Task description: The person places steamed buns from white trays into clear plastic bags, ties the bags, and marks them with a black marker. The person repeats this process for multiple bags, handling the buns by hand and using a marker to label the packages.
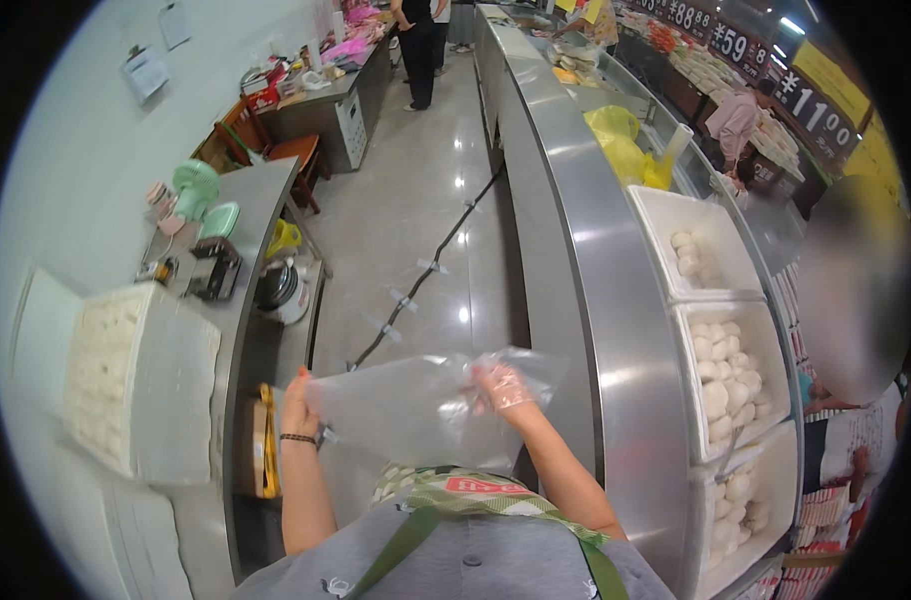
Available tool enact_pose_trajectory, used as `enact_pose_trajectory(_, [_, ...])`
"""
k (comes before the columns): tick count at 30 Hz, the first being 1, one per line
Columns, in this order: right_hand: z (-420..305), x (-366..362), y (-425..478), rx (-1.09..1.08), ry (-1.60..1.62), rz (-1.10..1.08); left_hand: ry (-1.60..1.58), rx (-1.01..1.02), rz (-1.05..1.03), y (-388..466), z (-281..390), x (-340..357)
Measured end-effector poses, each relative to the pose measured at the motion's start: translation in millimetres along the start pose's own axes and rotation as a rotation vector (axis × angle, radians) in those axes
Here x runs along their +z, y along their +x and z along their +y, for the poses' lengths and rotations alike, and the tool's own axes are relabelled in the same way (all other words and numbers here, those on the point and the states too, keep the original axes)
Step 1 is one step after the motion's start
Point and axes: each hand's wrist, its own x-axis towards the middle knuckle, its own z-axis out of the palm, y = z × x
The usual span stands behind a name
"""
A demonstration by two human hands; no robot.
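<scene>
A clear plastic bag (395,409) is stretched flat between my two hands, in front of my green checked apron (418,487). My left hand (299,405), bare and with a dark bracelet at its wrist, pinches the bag's left edge. On the other side my right hand (504,388), in a thin clear disposable glove, grips the bag near its right end. Folds of film partly cover the right fingertips. To my right, white round buns (728,375) fill part of a white foam box (684,420) set in the counter.
A steel counter (628,337) runs along my right, with more foam boxes of buns. At left, a bench (264,195) bears a green fan (197,184) and a foam box of white pieces (107,367). A taped black cable (433,266) crosses the floor. People stand ahead and beyond the counter.
</scene>
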Motion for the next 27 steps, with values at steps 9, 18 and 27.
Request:
enact_pose_trajectory(9, [-87, -45, 154, -0.075, -0.365, 0.095, 0.516, 0.213, -0.136, 251, 59, 223])
enact_pose_trajectory(18, [-150, -121, 258, -0.279, -0.123, 0.507, 0.875, -0.178, -1.123, 236, -62, 500])
enact_pose_trajectory(27, [-194, -231, 342, -0.336, 0.019, 0.560, 0.737, -0.529, -1.342, 347, -91, 624])
